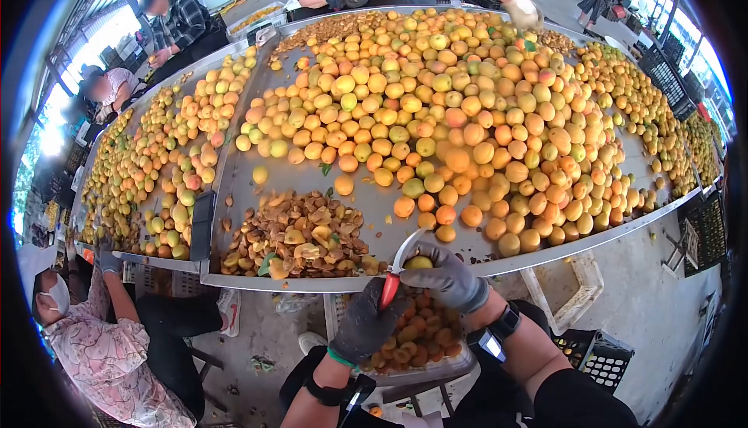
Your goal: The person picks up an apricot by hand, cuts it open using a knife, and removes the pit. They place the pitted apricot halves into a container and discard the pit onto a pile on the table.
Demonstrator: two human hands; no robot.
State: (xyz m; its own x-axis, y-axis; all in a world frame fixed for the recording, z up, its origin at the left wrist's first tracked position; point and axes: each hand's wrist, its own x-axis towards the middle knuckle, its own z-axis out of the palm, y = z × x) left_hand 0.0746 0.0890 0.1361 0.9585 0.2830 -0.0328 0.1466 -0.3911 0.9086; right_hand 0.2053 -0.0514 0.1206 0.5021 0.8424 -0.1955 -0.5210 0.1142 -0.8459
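A long metal table [545,252] under an open-sided shed is heaped with apricots [467,116], and a pile of stones and scraps [300,241] is spread near its front edge. Other people are seated or standing round it, among them a masked co-worker [101,350] at the lower left and a pale-gloved hand [520,11] at the far side. At the near rim, a single apricot [418,262] is clasped in the grey-gloved right hand [452,280], the fingers closed round it just above the table edge. A red-handled knife [396,271] is gripped in the dark-gloved left hand [365,325], fist closed on the handle, and its curved blade is laid against the fruit. A crate [421,338] of cut pieces is set below both hands, under the rim. The risk is judged to lie in the blade: it is pointed towards the right-hand fingers, and a slip on the stone or on wet skin could drive it into the glove. The fruit could also be squeezed out of the grasp and dropped beside the crate
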